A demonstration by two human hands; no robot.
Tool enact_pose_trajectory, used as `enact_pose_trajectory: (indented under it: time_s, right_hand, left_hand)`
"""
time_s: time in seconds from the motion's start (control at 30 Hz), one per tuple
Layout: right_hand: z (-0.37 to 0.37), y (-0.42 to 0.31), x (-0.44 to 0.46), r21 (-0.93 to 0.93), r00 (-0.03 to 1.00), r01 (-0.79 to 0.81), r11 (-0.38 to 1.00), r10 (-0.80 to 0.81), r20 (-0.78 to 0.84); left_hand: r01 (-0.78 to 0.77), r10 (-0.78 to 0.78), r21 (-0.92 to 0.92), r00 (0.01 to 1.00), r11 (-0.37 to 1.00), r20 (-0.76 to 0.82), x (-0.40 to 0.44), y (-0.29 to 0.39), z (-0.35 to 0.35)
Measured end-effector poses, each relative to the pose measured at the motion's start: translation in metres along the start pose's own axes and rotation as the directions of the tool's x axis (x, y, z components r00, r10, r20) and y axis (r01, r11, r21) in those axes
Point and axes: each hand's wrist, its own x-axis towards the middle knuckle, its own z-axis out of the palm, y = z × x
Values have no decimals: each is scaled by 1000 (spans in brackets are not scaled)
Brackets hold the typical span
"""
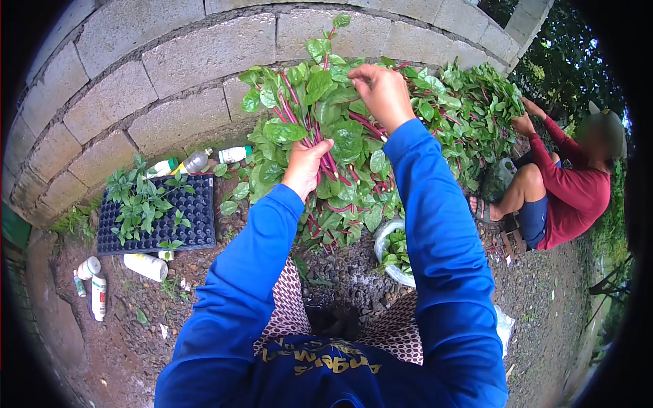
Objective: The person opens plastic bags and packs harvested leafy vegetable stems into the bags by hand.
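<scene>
My left hand [307, 165] is closed around the lower stems of a bunch of Malabar spinach [318, 92], with red-purple stems and broad green leaves pointing toward the wall. Just right of the bunch, my right hand [385, 96] is raised over the greens with its fingers curled together. What sits between those fingertips, if anything, is too small to make out. Beneath and beside both hands spreads a long heap of cut Malabar spinach [435, 102]. A clear plastic bag [383, 239] with leaves inside lies below my right forearm.
A concrete block wall [204, 58] curves behind the heap. On the left are a black seedling tray [197, 214] with small plants and several bottles, including a white bottle [145, 266]. At the right, a person in a red top [578, 183] sits with both hands at the heap's far end.
</scene>
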Motion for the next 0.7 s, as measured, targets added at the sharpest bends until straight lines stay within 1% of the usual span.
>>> enact_pose_trajectory:
  time_s: [0.1, 0.17, 0.2, 0.23, 0.27, 0.3, 0.37, 0.4, 0.43, 0.47, 0.5, 0.53, 0.57, 0.63, 0.67, 0.7]
  right_hand:
    - [15, 23, 22, 82, 974, -61, 995, 77, -211]
    - [15, 53, 35, 241, 887, -257, 936, 327, -326]
    - [14, 72, 36, 124, 872, -371, 920, 392, -293]
    - [0, 75, 31, -156, 894, -446, 881, 430, -127]
    - [-6, 101, 31, -262, 857, -374, 890, 440, 270]
    - [-7, 122, 35, -332, 665, -260, 907, 418, 619]
    - [-20, 102, 30, -160, 571, -428, 890, 403, 715]
    - [-26, 89, 28, -85, 519, -512, 855, 386, 763]
    - [-25, 79, 30, -73, 694, -363, 929, 322, 644]
    - [-19, 67, 33, -87, 835, -206, 975, 222, 503]
    - [-11, 56, 34, -130, 933, -49, 990, 92, 349]
    - [-2, 48, 35, -163, 954, 92, 982, -40, 298]
    - [8, 42, 35, -202, 952, 229, 952, -176, 251]
    - [25, 30, 34, -305, 921, 247, 920, -125, 369]
    - [33, 27, 34, -348, 913, 226, 910, -73, 402]
    - [39, 26, 33, -320, 918, 218, 922, -83, 388]
  left_hand:
    - [-4, 4, -1, 1000, 1000, -12, 3, -3, -1]
    - [-33, 32, -20, 999, 999, -38, 5, -5, -5]
    - [-12, 11, -31, 999, 999, -49, 7, -5, -8]
    - [21, -25, -48, 996, 999, -80, 7, -3, -10]
    - [53, -59, -65, 993, 996, -106, 8, 0, -12]
    - [81, -92, -87, 987, 993, -131, 9, 4, -12]
    - [83, -93, -83, 988, 993, -125, 12, 7, -14]
    - [79, -88, -72, 988, 994, -125, 14, 6, -15]
    - [79, -86, -59, 989, 995, -123, 15, 4, -16]
    - [90, -93, -38, 990, 995, -107, 16, 3, -16]
    - [95, -96, -13, 992, 995, -85, 16, 2, -15]
    - [99, -98, 14, 993, 995, -62, 16, 2, -14]
    - [101, -100, 41, 994, 994, -39, 15, 3, -12]
    - [89, -89, 37, 996, 995, -16, 11, 6, -9]
    - [92, -91, 36, 996, 995, -20, 10, 8, -7]
    - [93, -93, 35, 995, 995, -25, 8, 10, -7]
